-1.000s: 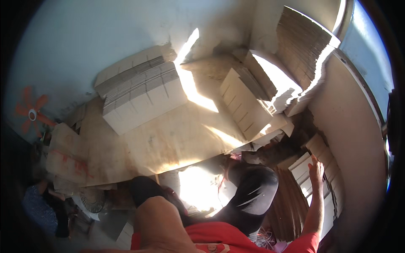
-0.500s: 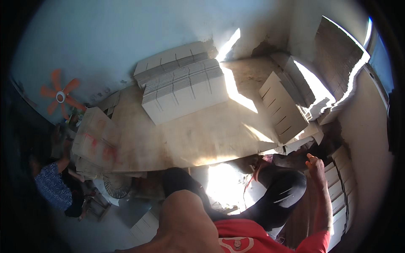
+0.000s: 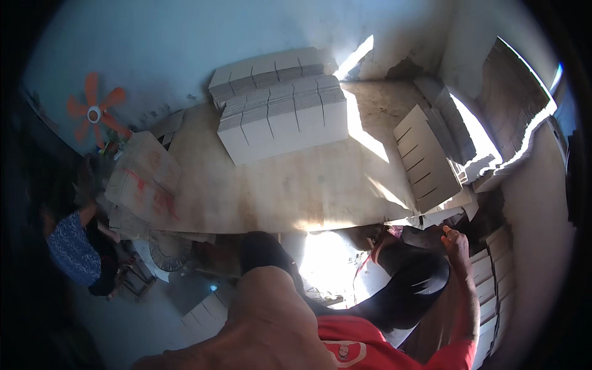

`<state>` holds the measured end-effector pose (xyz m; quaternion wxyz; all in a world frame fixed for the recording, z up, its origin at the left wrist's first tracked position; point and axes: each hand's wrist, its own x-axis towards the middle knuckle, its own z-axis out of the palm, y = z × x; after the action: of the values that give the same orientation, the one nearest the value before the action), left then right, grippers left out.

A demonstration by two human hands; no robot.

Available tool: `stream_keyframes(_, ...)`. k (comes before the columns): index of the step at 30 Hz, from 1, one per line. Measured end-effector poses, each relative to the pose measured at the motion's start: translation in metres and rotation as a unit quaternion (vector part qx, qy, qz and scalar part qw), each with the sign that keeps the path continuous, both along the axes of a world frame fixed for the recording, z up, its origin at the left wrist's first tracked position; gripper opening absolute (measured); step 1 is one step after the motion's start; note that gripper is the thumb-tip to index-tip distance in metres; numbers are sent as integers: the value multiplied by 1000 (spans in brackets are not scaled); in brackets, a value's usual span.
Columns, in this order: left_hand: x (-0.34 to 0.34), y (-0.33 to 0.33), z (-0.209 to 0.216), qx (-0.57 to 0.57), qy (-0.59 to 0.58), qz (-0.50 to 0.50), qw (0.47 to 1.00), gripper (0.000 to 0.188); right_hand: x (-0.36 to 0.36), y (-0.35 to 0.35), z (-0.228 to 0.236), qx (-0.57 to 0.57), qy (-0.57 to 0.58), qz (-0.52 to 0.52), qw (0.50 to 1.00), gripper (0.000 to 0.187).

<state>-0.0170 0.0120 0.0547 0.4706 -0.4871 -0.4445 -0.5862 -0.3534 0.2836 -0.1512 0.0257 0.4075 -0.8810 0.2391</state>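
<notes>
My right hand [image 3: 455, 242] is raised beside my bent right knee, off the table's near right edge. Its fingers look curled together; whatever they may hold is too small to make out. My bare left arm [image 3: 271, 299] rises close to the camera in front of my left knee. At the lower edge my left hand [image 3: 237, 345] shows only in part, with its fingers hidden. Across the table stands a row of packed slotted cardboard sheets [image 3: 290, 126], with a second row [image 3: 268, 68] behind it. Nearest my right hand leans another stack of slotted cardboard [image 3: 427, 163].
The wooden table [image 3: 271, 197] spans the middle. A cardboard box [image 3: 139, 179] with red marks sits at its left end, near an orange fan [image 3: 94, 115]. A person in a blue patterned top [image 3: 74, 253] is at far left. More cardboard stacks [image 3: 487, 277] stand at right.
The whole view has shifted, so the table and stacks lie slightly farther right. The fingers of my right hand look more curled. My left arm stays close to the camera.
</notes>
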Motion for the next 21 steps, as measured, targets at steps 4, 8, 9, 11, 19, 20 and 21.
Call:
stream_keyframes(4,-10,-12,4,0,-10,-10,1000,11,-10,2,-7,-15,46,31,998,15)
stream_keyframes(8,-32,-11,-3,6,-6,-24,1000,11,-25,-4,6,-57,-113,-90,988,13)
stream_keyframes(9,-35,-11,-2,8,-11,-23,1000,11,-34,1,4,-106,-85,-59,989,12)
stream_keyframes(11,-34,-8,-1,14,-13,-22,1000,11,-33,6,6,-72,9,4,997,10)
stream_keyframes(19,-58,-10,11,35,-46,-11,998,14,-118,26,44,-176,85,-114,974,34)
stream_keyframes(20,-63,-18,13,46,-70,3,997,14,-116,19,55,-142,46,-153,977,38)
stream_keyframes(21,-58,-24,26,42,-74,16,996,14,-121,0,78,-136,31,-186,972,44)
